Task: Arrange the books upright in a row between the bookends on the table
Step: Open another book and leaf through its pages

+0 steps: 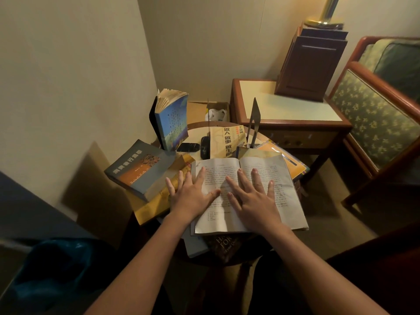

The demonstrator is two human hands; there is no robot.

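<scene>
Books lie in a messy pile on the small round desk (194,133). The left hand (192,194) and right hand (252,198) lie flat on the open book (279,185), fingers spread, gripping nothing. A blue book (170,123) stands at the back. A yellow book (227,139) leans between the bookends (254,119). The grey book (141,169) sits tilted at the pile's left edge. Lifting the open book might bump it, and it could slide off.

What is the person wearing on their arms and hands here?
Nothing is worn. The left hand and the right hand are bare, with no gloves, rings, watch or bracelets. No sleeve shows anywhere between the wrists and the frame's lower edge. The dim light hides any fine marks.
</scene>
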